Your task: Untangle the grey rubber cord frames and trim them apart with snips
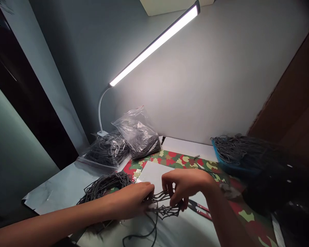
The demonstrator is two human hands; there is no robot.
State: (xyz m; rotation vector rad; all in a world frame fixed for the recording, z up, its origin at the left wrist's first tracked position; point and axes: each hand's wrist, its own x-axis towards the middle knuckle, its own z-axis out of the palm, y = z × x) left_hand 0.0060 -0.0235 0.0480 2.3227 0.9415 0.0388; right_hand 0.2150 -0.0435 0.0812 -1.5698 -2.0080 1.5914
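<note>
A small bundle of thin dark grey cords [167, 210] is stretched between my two hands, above a white sheet. My left hand [135, 201] is closed around the bundle's left end. From above, my right hand [186, 185] bends its fingers down and grips the right part of the cords. One loose cord [156, 228] dangles in a loop below. Just beyond my right fingertips lie thread snips [201, 210] with red handles. A larger coil of grey cords [108, 185] rests on the table behind my left forearm.
Clear plastic bags [144, 137] of grey cords stand at the back, beside a clip-on lamp [100, 109]. A blue basket [217, 156] heaped with cords is at the right. A camouflage-patterned mat [170, 156] covers part of the table. Dark plastic [285, 195] bulges at the right edge.
</note>
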